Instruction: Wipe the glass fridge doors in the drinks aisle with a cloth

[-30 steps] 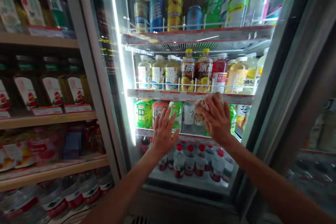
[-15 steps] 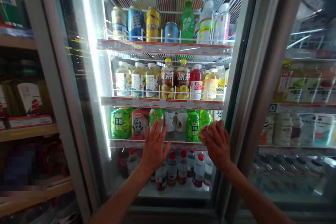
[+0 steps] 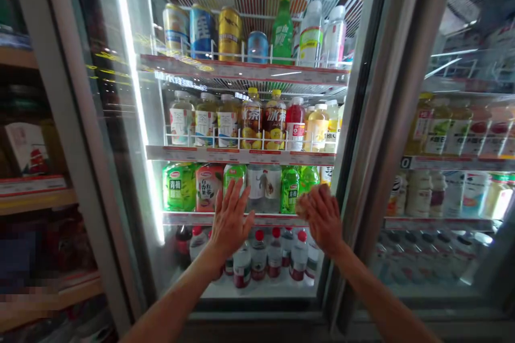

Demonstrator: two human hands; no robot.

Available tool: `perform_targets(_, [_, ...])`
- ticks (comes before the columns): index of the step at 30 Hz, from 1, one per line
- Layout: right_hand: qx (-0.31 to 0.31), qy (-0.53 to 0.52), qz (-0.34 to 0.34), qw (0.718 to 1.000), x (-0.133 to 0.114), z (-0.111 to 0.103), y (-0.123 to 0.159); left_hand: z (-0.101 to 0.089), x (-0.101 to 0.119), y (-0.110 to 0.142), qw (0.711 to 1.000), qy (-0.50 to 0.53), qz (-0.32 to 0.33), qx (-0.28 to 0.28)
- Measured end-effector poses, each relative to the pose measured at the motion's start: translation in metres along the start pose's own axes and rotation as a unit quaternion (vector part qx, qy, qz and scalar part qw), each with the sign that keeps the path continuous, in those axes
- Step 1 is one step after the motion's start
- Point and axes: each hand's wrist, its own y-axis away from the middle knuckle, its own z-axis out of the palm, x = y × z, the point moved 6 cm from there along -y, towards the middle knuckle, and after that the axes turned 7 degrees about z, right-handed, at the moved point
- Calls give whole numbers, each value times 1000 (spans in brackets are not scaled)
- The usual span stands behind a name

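My left hand lies flat with fingers stretched up against the glass door of a lit drinks fridge. Nothing is in it. To its right, my right hand presses a crumpled pale cloth toward the same glass, near the right side of the door. Most of the cloth is hidden under the fingers. Behind the hands, on the third shelf, stand green bottles, a reddish tea bottle and white-labelled bottles.
A metal door frame runs down the right, with a second fridge section of bottles beyond it. Cans and bottles fill the upper shelves. Red-capped water bottles stand at the bottom. A wooden shelf stands at the left.
The camera view has swung right, bringing the right fridge section into sight. My right hand has moved the cloth lower on the glass, then slightly left. The left hand stays flat.
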Motion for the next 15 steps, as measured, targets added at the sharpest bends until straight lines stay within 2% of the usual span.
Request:
perform_targets(2, [68,7,70,995,13,-8,-17,-2,-1,-1,1000,2,-1,5])
perform_targets(4, [110,2,94,989,15,-11,-29,-3,-1,-2,1000,2,0,6])
perform_targets(5, [99,-4,70,993,9,-9,-32,-3,-1,-2,1000,0,0,5])
perform_targets(8, [10,-19,-42,999,-14,3,-36,-4,-5,-4,1000,-6,-1,2])
perform_targets(9, [2,-18,-48,999,-16,4,-39,-5,-7,-4,1000,-8,-1,3])
perform_targets(10, [15,-15,-29,999,-14,3,-45,-6,-8,-5,1000,-10,-1,5])
perform_targets(13, [114,-7,81,990,-3,-6,-61,-9,-13,-8,1000,-16,-6,11])
perform_targets(15, [116,-22,76,990,-12,-3,-65,-10,-16,-9,1000,-20,-8,17])
